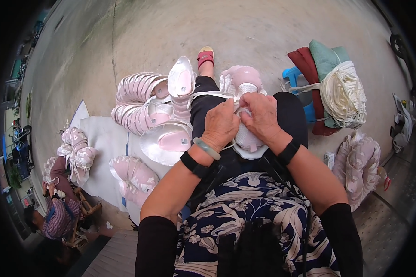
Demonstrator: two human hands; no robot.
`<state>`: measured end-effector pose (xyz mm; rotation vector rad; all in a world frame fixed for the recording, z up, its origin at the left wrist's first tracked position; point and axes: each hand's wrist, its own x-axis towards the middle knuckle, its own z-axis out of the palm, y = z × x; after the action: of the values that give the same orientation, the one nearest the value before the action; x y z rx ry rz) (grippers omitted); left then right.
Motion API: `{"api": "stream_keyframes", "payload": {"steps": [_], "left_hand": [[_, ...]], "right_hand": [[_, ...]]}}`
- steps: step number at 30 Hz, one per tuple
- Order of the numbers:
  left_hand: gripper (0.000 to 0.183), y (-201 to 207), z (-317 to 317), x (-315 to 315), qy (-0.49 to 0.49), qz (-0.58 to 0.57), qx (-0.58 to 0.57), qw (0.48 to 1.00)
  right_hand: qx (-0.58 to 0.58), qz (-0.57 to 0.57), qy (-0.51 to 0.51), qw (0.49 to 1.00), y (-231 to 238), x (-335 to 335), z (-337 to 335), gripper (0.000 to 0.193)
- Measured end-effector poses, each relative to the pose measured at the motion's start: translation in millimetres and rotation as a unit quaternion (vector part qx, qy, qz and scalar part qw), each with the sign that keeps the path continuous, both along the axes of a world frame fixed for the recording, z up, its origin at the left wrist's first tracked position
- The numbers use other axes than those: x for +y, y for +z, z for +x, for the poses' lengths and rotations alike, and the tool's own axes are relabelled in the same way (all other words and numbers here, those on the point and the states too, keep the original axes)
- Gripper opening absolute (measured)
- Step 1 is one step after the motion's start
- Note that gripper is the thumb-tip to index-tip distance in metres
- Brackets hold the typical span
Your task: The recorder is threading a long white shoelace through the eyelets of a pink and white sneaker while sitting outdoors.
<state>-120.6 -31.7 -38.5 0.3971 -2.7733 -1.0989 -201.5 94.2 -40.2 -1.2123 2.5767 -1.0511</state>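
A pink and white shoe upper [249, 76] lies across my lap, its toe end pointing away from me. Above its lacing area my left hand [221, 122] is closed on a white shoelace [212, 94], which trails off leftward over my dark trouser leg. Close beside it, my right hand [261, 115] is bent in a pinch over the middle of the same upper. What its fingertips hold is hidden beneath them. The heel end of the upper shows below and between my hands.
Stacked pink shoe uppers [141, 99] stand at left by a pale sheet [101, 138]. A bundle of white laces [344, 94] rests on red and green cloth over a blue stool [291, 76]. More tied uppers [356, 164] lie at right. Another person [62, 212] sits at far left.
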Motion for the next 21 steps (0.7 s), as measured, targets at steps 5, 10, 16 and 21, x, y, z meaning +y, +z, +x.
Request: {"api": "stream_keyframes", "payload": {"steps": [5,10,16,21], "left_hand": [[0.021,-3,1,0,-0.004,0.011,0.003,1.0],[0.013,-3,-2,-6,-0.023,0.091,0.034,0.995],[0.012,-14,-1,-14,-0.028,0.134,0.003,0.991],[0.016,-17,2,-17,-0.025,0.169,-0.019,0.985]], "right_hand": [[-0.001,0.001,0.001,1.0,-2,3,1,0.026],[0.087,0.026,0.015,0.996,0,4,3,0.022],[0.304,0.166,0.105,0.932,18,-5,4,0.006],[0.26,0.256,0.159,0.917,25,-15,10,0.007]]}}
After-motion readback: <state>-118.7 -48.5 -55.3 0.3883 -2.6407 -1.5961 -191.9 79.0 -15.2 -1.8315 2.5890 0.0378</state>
